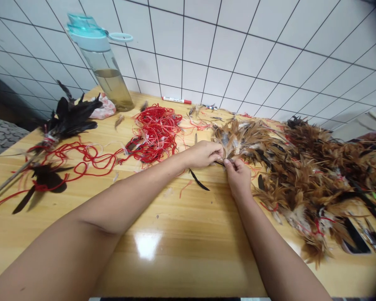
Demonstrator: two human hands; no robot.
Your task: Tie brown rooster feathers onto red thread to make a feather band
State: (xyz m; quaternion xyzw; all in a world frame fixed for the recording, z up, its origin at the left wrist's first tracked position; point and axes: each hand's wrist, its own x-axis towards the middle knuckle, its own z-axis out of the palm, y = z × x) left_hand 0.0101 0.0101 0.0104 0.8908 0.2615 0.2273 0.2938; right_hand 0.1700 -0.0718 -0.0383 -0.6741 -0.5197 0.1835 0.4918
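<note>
My left hand point(204, 153) and my right hand point(238, 175) meet at the middle of the wooden table point(163, 251). Both pinch the base of a bunch of brown feathers point(241, 140), which fans out behind the fingers. A large heap of brown and dark feathers point(313, 175) lies to the right of the hands. One loose black feather point(199, 180) rests on the table just in front of my left wrist.
A tangle of red cord point(155, 133) lies left of the hands, trailing to a black feather duster on a stick point(62, 121). A water bottle point(108, 71) stands at the back left, a red marker point(176, 100) by the tiled wall. Scissors point(374, 238) lie at the right edge.
</note>
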